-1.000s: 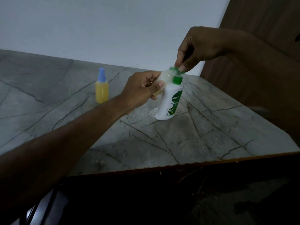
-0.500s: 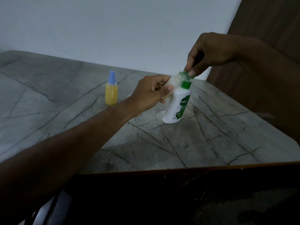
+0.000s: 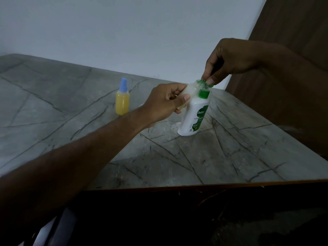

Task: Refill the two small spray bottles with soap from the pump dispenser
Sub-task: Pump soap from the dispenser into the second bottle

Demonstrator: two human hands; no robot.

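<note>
Your left hand (image 3: 165, 102) gripped a small open bottle (image 3: 189, 91), tilted with its mouth against the green pump head (image 3: 202, 84). Your right hand (image 3: 229, 59) pinched that pump head from above. The dispenser (image 3: 194, 116) stood upright on the table (image 3: 230, 157), foam at its top and base. At nine o'clock from it stood the capped yellow bottle (image 3: 122, 100), well apart.
</note>
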